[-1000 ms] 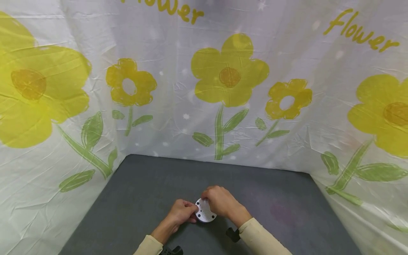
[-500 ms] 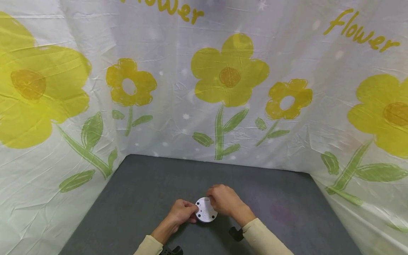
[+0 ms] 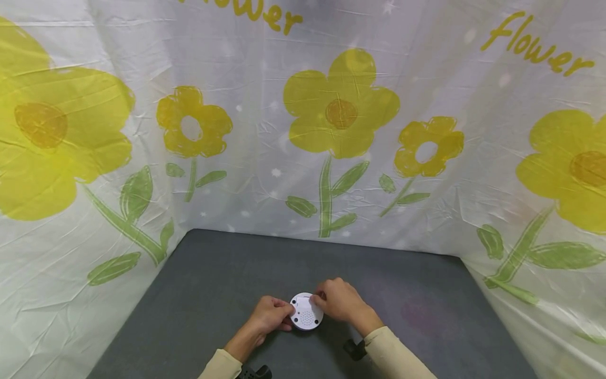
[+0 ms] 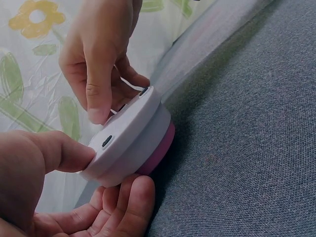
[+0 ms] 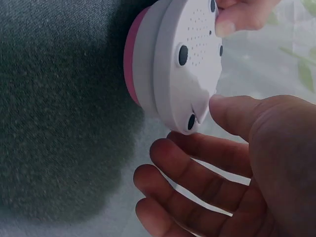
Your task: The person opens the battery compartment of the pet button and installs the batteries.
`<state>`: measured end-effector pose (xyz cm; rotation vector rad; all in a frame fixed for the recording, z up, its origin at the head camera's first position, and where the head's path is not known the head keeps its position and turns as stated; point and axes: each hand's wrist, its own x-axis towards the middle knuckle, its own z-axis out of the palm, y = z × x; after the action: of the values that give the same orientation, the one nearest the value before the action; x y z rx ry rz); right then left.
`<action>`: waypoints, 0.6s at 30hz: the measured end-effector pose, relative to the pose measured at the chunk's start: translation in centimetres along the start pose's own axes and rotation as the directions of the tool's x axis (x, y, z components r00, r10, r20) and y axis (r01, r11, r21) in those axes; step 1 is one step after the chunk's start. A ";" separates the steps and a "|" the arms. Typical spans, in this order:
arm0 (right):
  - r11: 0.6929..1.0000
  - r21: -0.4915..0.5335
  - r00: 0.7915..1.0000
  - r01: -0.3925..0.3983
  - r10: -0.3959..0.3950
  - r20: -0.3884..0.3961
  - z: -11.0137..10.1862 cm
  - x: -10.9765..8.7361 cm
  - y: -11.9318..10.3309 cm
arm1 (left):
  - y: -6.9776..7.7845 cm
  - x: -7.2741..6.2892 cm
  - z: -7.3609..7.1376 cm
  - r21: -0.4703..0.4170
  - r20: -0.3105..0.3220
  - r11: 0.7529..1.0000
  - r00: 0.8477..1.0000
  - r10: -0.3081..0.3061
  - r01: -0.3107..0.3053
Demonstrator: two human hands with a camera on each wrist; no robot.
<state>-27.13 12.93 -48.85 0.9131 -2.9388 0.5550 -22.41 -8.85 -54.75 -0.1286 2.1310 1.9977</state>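
Observation:
A round white device has its perforated face up, with several black feet and a pink band around its lower side. My left hand pinches its left edge; in the left wrist view the thumb lies on the upper face and curled fingers are under the rim. At the right edge is my right hand. In the right wrist view its thumb tip is at the face, near a small slot, while the other fingers spread loosely below the rim.
A dark grey tabletop lies under both hands. White curtains printed with yellow flowers enclose it at the back and sides. Dark wrist mounts sit by the cream sleeves.
My right hand has shifted right from the device's upper edge to its right side, uncovering more of the face. The left hand and the device have stayed nearly in place.

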 end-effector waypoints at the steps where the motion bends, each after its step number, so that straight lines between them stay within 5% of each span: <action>1: 1.000 0.011 1.000 -0.008 0.008 0.002 0.1 0.0 0.0 | 0.0 0.0 0.0 0.000 0.000 1.000 1.000 -0.001 0.001; 18: 0.997 0.020 0.997 -0.076 0.077 -0.027 1.1 0.1 -0.4 | -0.3 0.3 0.0 0.015 -0.016 1.000 1.000 0.003 -0.003</action>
<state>-26.86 12.19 -49.78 0.7904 -2.9592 0.5940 -22.64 -8.81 -55.12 -0.1392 2.1566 1.9885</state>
